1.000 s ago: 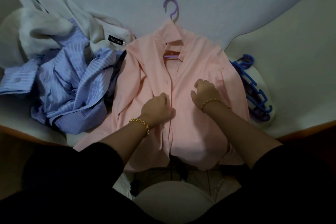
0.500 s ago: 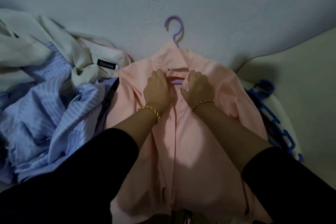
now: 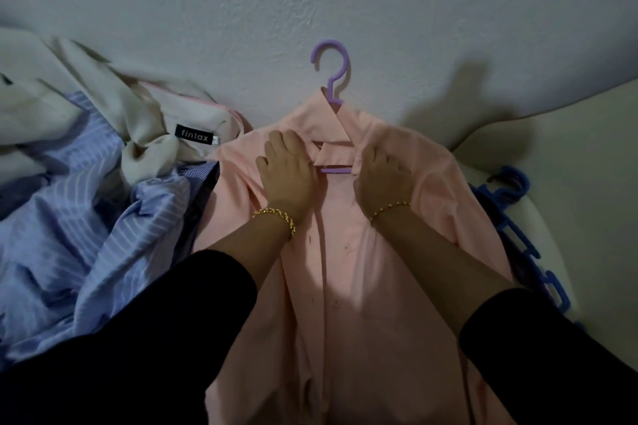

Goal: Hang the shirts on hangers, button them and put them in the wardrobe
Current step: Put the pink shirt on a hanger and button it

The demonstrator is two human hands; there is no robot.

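Our left hand [image 3: 288, 176] and right hand [image 3: 381, 179] have risen to the collar [image 3: 329, 126], grips pinching the pink shirt [image 3: 362, 286], hung yet unbuttoned.

Pink shirt [image 3: 348, 286] lies unbuttoned on purple hanger [image 3: 333, 74]

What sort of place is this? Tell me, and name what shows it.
Probably a home bedroom or laundry corner: a pink button-up shirt on a lilac plastic hanger lies against a plain white wall, beside a loose heap of blue striped and cream shirts and a stack of blue plastic hangers.
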